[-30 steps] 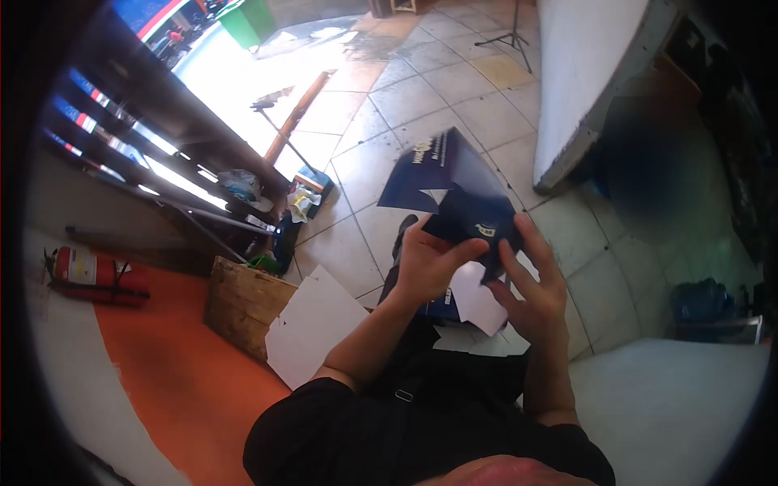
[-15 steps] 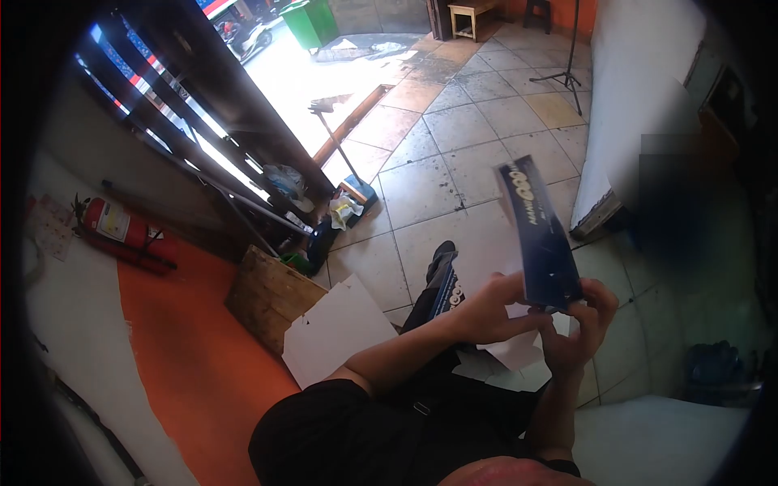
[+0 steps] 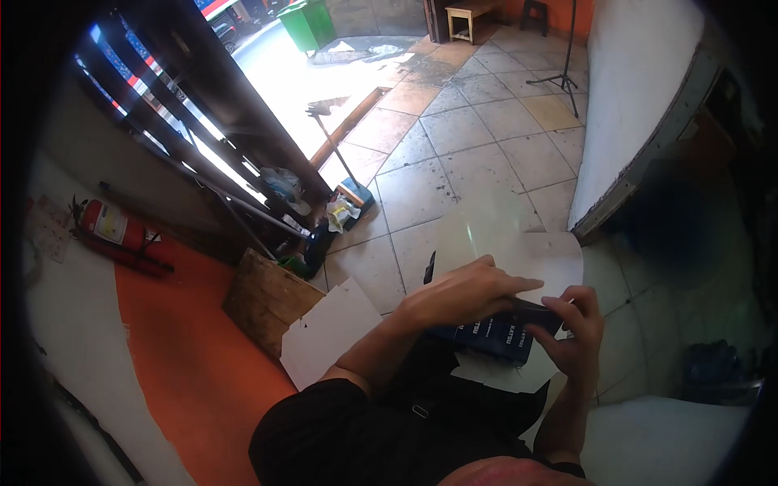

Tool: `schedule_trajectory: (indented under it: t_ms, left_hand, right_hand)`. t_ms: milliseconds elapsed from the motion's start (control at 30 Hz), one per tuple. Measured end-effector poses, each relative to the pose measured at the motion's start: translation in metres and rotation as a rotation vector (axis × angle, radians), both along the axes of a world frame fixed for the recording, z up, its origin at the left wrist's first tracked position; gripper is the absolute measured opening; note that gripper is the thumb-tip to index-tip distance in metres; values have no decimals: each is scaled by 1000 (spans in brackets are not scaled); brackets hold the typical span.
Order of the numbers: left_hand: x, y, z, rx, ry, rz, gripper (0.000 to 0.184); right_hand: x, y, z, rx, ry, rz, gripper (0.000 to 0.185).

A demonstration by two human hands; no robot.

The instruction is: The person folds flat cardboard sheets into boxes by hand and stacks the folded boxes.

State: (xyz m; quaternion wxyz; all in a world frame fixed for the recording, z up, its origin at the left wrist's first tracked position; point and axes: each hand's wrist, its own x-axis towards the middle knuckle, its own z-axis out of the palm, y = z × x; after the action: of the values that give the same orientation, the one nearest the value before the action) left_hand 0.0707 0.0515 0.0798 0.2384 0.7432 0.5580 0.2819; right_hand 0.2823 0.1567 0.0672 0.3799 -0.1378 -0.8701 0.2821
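A dark blue printed cardboard box (image 3: 506,340) with "KATSU" lettering lies low in front of my lap. A pale, plain flap (image 3: 555,255) spreads out beyond it, partly smeared by motion. My left hand (image 3: 474,292) reaches over the box from the left, its index finger stretched along the dark edge and its other fingers partly hidden against the cardboard. At the right end of that edge, my right hand (image 3: 575,328) pinches the box between thumb and fingers. White cardboard lies under the printed panels.
White cardboard sheets (image 3: 332,332) lean by a wooden board (image 3: 271,300) at my left. A red fire extinguisher (image 3: 117,227) is by the wall. A dustpan (image 3: 352,194) stands near the slatted door. To the right is a white partition (image 3: 632,105).
The narrow dark panel held upright has come down toward my lap. The "KATSU" panels and a wide pale flap now show. My left hand has shifted slightly left and up.
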Motion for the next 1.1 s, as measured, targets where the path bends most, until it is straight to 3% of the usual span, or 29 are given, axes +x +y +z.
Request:
schedule_trajectory:
  t_ms: [67,200,233,300,333,500,567,600,633,700,800,900,1033,1100]
  left_hand:
    - [4,-4,8,-83,-51,163,55]
    - [6,-2,7,-37,-67,73,55]
    - [7,-2,9,-29,-63,75,57]
    - [8,-3,11,-23,-51,76,59]
    - [8,-4,11,-6,-91,88,58]
    - [-3,-4,-6,204,-114,-32,43]
    - [-6,-7,-2,240,-298,-140,28]
    - [-7,-8,0,242,-300,-140,28]
    - [-7,-7,2,242,-346,-202,24]
    - [-8,-4,2,244,-395,-268,21]
    - [-11,-1,-1,263,-467,-359,17]
    - [-23,-3,-1,217,-464,-319,18]
    - [-21,0,-4,175,-266,-62,22]
    - [-10,9,-15,328,-240,295,25]
  right_hand:
    - [-2,-2,-12,59,-64,-36,42]
    - [3,0,-17,7,120,-267,38]
    - [2,0,-13,10,122,-265,38]
    - [1,-2,-4,-13,66,-21,37]
    - [4,-2,-5,-10,-66,18,37]
    - [20,20,-28,-163,51,-33,55]
    - [21,31,-42,-627,357,-222,79]
    - [21,31,-42,-761,314,-183,96]
    - [24,30,-47,-760,314,-184,96]
    - [31,28,-56,-1250,428,217,101]
    - [37,26,-62,-1205,374,366,97]
    - [41,30,-70,-1194,453,436,84]
    - [42,42,-77,-1169,635,369,72]
    - [40,42,-76,-1157,710,282,70]
